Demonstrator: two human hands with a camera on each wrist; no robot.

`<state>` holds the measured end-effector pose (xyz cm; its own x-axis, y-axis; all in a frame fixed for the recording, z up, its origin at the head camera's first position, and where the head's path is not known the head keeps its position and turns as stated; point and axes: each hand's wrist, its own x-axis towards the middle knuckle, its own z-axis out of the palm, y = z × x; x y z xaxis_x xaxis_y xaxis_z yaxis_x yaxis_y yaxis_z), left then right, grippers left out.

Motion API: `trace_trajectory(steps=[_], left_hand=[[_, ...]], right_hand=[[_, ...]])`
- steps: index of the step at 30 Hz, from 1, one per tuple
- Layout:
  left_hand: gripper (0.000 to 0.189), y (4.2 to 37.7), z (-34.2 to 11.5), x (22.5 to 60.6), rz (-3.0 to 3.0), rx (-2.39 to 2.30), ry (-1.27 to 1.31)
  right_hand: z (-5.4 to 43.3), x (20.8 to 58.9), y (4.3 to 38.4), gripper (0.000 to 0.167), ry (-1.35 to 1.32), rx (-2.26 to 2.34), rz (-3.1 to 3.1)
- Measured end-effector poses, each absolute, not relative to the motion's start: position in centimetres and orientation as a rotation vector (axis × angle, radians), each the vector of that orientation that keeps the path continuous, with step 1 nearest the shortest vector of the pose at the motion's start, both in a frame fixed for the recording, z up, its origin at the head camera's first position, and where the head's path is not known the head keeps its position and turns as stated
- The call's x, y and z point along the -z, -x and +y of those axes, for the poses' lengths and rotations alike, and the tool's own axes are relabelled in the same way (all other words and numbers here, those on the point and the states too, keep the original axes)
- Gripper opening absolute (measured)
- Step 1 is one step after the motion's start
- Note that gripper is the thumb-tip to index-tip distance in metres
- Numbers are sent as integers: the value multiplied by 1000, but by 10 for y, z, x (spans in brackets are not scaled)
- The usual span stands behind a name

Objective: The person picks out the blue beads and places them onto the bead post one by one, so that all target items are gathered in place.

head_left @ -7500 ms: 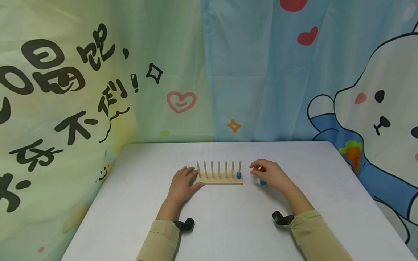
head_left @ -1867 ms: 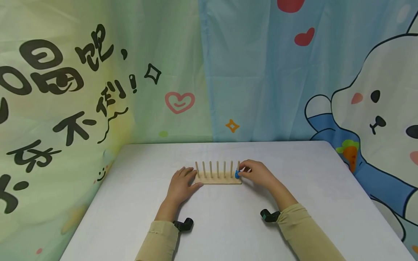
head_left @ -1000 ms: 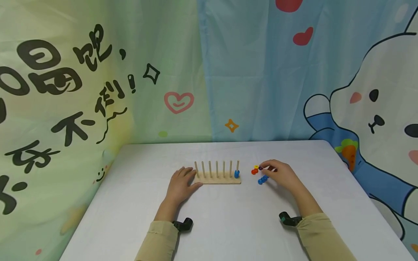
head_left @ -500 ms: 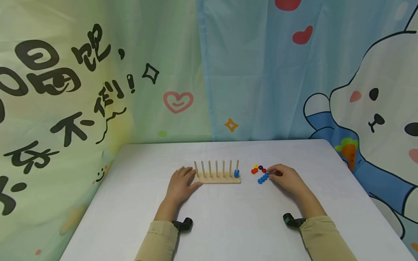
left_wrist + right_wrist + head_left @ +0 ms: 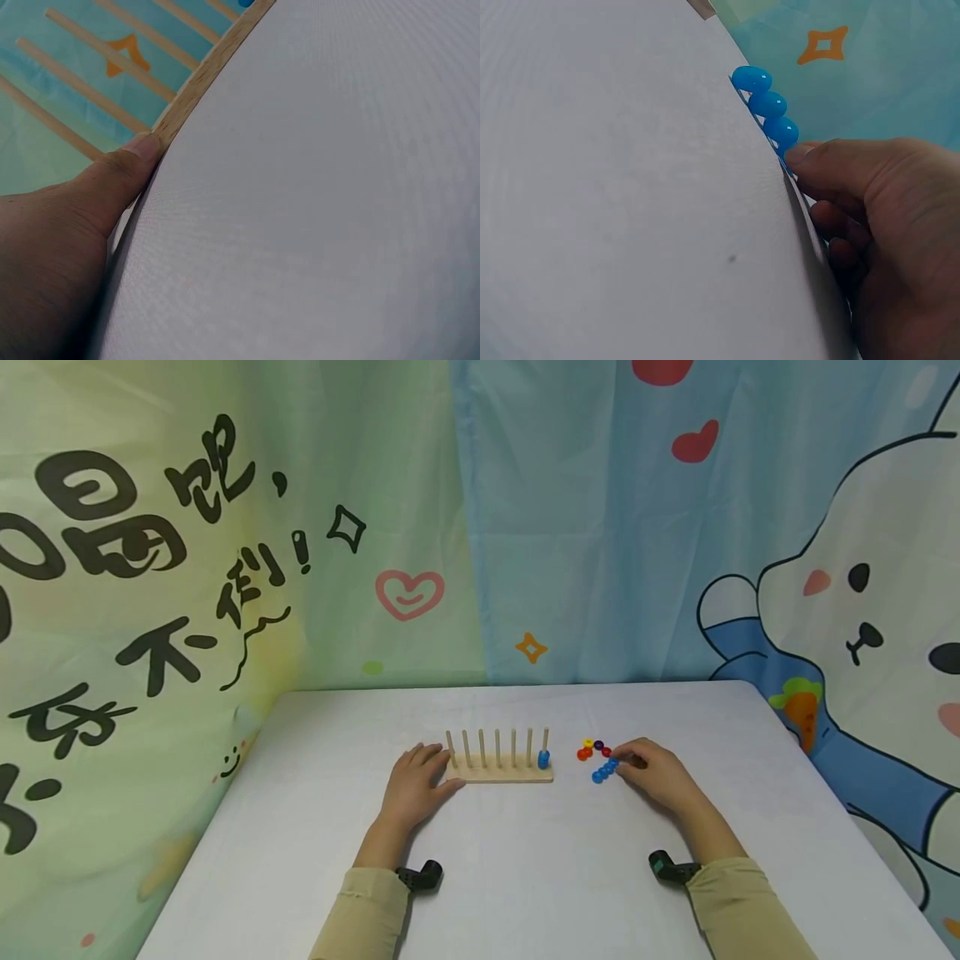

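A wooden peg board (image 5: 498, 773) with a row of upright pegs stands on the table. Blue beads (image 5: 543, 760) are stacked on its rightmost peg. My left hand (image 5: 418, 785) holds the board's left end, and in the left wrist view the thumb (image 5: 139, 150) presses on its front corner. To the right of the board, several loose blue beads (image 5: 602, 773) lie in a slanting line. My right hand (image 5: 660, 777) is at the far end of that line. Its thumb (image 5: 836, 165) and fingers pinch the end bead, which they mostly hide.
Just behind the blue beads lie red beads (image 5: 582, 753), a yellow bead (image 5: 588, 743), a dark purple bead (image 5: 598, 745) and a dark red bead (image 5: 606, 752). A white cloth covers the table (image 5: 510, 877). A printed curtain (image 5: 570, 527) hangs behind it.
A blue bead was added to the rightmost peg, where one sat before. My right hand came back rightward from the peg to the loose beads. The left hand stayed on the board.
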<state>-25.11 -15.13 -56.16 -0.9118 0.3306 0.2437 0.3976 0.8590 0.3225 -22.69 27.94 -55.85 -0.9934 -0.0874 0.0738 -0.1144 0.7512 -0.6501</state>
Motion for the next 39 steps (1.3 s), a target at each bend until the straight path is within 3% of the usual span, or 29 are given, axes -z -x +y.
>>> trace_trajectory(steps=[23,39], left_hand=[[62,250,-151,562,-2847,582,541],[64,252,-152,565,-2864,571,538]], right_hand=[[278,560,227,20,-173,-973,-2869],[265,518,231,23,-197,-1004,-2868]])
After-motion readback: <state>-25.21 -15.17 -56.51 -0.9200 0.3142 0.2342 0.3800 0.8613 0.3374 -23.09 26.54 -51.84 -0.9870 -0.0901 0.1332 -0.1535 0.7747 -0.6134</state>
